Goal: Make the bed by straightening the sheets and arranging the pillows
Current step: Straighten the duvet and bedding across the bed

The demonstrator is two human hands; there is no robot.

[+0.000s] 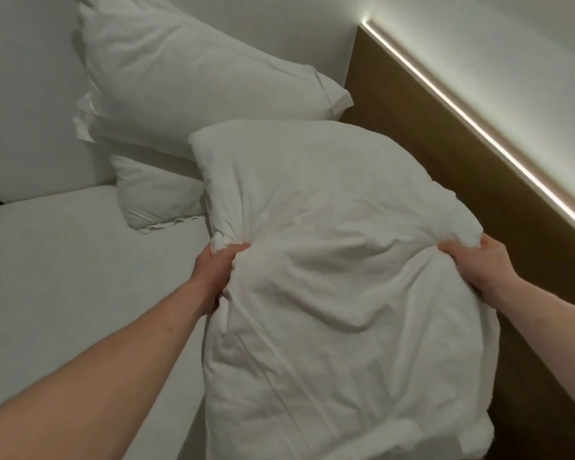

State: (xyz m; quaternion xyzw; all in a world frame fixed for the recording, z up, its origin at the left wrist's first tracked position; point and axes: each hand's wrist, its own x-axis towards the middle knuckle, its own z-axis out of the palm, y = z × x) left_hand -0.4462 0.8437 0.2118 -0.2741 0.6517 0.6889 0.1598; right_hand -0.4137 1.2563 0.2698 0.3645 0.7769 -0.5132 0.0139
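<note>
1. Because the flat white fitted sheet [63, 260] already lies smooth across the lower left of the frame, it leaves open room for setting things down.
2. At frame centre, the crumpled white pillow [339, 260] is held up, its right edge near the brown wooden headboard panel [445, 167].
3. At upper left, a large white cased pillow [196, 78] leans over a smaller one [156, 194], both touching.
4. Left hand [216, 273] and right hand [478, 263] each clench a side fold, likely for shaking or placing.

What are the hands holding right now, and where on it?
Both hands, left and right, grip one crumpled white fabric pillow, bunching its opposite side edges.
</note>
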